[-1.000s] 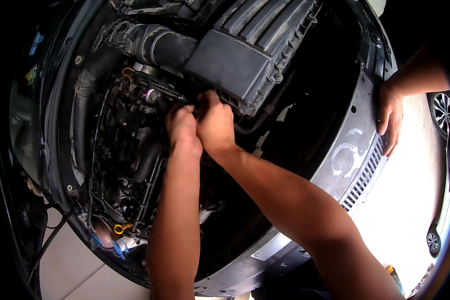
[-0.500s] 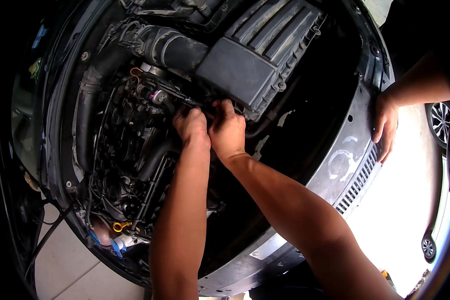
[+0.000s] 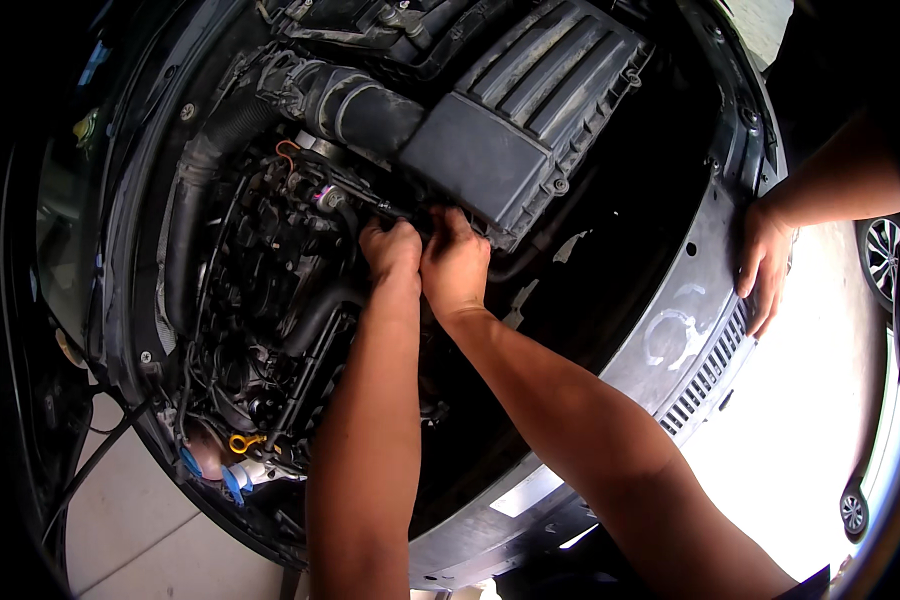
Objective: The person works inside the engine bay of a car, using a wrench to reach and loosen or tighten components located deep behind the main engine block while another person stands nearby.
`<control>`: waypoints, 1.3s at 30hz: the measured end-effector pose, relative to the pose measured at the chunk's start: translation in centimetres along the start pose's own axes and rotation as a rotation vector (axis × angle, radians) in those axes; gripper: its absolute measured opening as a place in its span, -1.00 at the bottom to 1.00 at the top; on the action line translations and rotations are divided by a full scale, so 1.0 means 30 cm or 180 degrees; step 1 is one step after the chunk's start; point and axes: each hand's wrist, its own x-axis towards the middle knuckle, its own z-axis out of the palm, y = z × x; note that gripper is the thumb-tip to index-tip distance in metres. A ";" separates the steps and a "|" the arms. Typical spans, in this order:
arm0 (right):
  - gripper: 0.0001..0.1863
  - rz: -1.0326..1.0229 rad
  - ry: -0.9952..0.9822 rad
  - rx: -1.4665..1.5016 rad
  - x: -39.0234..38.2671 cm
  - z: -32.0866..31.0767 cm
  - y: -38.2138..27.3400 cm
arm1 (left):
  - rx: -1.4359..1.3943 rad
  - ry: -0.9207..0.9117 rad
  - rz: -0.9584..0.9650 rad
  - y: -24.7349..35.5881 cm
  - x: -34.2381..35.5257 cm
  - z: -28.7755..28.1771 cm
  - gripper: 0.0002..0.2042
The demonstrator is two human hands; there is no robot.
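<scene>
Both my hands reach into a car's engine bay, side by side and nearly touching at the wrists. My left hand is closed, fingers curled at the end of a thin dark rod or line beside the engine. My right hand is closed too, its fingers bent up under the near corner of the black air filter box. What either hand grips is hidden by the fingers and the shadow.
A ribbed black intake hose runs to the filter box. A yellow dipstick handle and blue reservoir caps lie near left. Another person's hand rests on the front body panel at right. A dark gap lies beyond my right forearm.
The view has shifted slightly, so the engine bay sits a little further right at the left side. My hands stay at the same spot, with only small finger movement.
</scene>
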 end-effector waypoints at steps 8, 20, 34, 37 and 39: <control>-0.63 0.1717 -0.1448 0.0009 -0.040 -0.119 -0.036 | -0.0399 0.0169 0.0105 -0.033 0.008 -0.018 -0.76; -0.66 0.2136 -0.1032 0.0286 0.002 -0.090 -0.083 | 0.0143 0.0173 0.0088 -0.013 0.014 -0.007 -0.68; -0.54 0.2004 -0.0302 0.0434 -0.011 -0.022 -0.075 | 0.0850 0.0285 0.0317 -0.075 0.072 -0.008 -0.70; -0.52 0.1953 -0.0532 0.0207 -0.011 -0.047 -0.098 | 0.0935 0.0157 0.0230 -0.061 0.064 -0.025 -0.67; -0.51 0.1907 -0.0463 0.0296 -0.010 -0.043 -0.077 | 0.0880 0.0161 0.0032 -0.050 0.048 -0.014 -0.64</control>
